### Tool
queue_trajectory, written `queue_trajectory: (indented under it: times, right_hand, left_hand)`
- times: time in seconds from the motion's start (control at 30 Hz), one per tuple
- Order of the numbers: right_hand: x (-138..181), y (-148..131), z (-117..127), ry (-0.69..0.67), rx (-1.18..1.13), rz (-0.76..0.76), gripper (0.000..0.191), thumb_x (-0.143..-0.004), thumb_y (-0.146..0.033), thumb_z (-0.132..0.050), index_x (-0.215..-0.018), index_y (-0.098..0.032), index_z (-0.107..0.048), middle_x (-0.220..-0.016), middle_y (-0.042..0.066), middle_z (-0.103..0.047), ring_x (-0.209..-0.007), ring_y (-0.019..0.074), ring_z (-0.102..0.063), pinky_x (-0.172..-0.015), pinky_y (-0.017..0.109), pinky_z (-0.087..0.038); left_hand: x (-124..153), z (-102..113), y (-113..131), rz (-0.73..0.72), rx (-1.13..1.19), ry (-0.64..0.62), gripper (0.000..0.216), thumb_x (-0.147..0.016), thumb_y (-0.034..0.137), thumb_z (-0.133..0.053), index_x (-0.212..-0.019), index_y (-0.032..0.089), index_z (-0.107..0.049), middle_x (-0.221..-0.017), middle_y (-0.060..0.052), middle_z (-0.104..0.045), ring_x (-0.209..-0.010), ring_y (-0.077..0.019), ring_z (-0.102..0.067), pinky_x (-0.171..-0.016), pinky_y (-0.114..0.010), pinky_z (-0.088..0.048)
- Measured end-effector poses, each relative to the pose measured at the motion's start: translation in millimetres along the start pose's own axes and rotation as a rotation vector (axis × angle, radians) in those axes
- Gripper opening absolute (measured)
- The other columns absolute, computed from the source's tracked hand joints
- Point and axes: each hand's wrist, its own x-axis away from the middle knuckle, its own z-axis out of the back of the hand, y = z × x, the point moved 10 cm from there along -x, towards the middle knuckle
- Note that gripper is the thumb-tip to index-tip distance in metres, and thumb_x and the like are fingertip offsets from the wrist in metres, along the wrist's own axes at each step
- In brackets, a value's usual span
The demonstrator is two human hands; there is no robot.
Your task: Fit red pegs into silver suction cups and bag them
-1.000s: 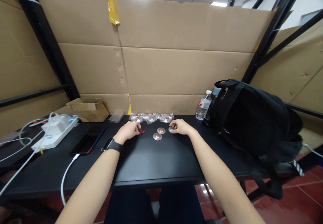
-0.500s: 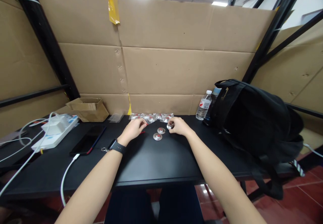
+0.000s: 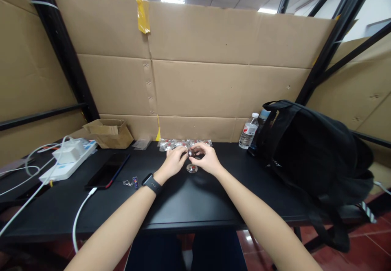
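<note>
My right hand (image 3: 207, 158) is closed on a shiny round metal disc (image 3: 191, 152), held tilted just above the table between thumb and fingers. Against its left side are the bent fingertips of my left hand (image 3: 173, 162), pinched together; whether they grip the disc or some small piece cannot be made out. Just below the hands, a similar metal disc with a red centre (image 3: 192, 168) lies flat on the table. Behind the hands runs a row of several such discs in clear plastic packets (image 3: 165, 144), partly covered by my fingers.
A black backpack (image 3: 311, 153) and a water bottle (image 3: 248, 131) stand at right. On the left are a cardboard box (image 3: 117, 136), a phone (image 3: 108, 171), a power strip (image 3: 69, 163) with white cables and a small keychain (image 3: 135, 182). Cardboard walls (image 3: 201, 88) enclose the table's back.
My right hand has brought its disc leftward to meet my left hand, which moved slightly right. The second loose disc is now hidden by the hands. The keychain shows more.
</note>
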Motion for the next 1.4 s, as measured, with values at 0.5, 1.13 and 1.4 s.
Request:
queue_trajectory:
  times: [0.5,1.13,1.4]
  right_hand:
    - [2,11,-6,0.006,-0.231,-0.099,0.030,-0.072,-0.030,-0.078,-0.098,-0.020,-0.066,-0.104,0.007,-0.074,-0.100,0.0239,-0.073,-0.084,0.034,-0.060]
    - [-1,40,-14,-0.084,-0.318,-0.204,0.031,-0.078,-0.048,-0.075,-0.087,-0.018,-0.072,-0.088,0.007,-0.075,-0.084,0.0239,-0.074,-0.084,0.037,-0.059]
    - [1,30,-13,-0.060,-0.205,-0.159,0.024,-0.083,-0.042,-0.067,-0.083,-0.018,-0.068,-0.078,0.003,-0.070,-0.070,0.0177,-0.069,-0.069,0.029,-0.056]
  left_hand:
    - [4,23,13,-0.122,0.030,0.234,0.013,-0.093,0.023,-0.055,-0.090,0.020,-0.067,-0.104,-0.008,-0.059,-0.105,-0.0220,-0.058,-0.098,-0.038,-0.046]
    - [8,33,26,-0.164,-0.064,0.295,0.009,-0.091,0.022,-0.061,-0.089,0.020,-0.070,-0.100,-0.006,-0.060,-0.102,-0.0224,-0.058,-0.096,-0.039,-0.047]
    - [7,28,27,-0.202,0.006,0.238,0.010,-0.092,0.022,-0.059,-0.091,0.020,-0.069,-0.097,-0.006,-0.060,-0.097,-0.0198,-0.060,-0.091,-0.034,-0.050]
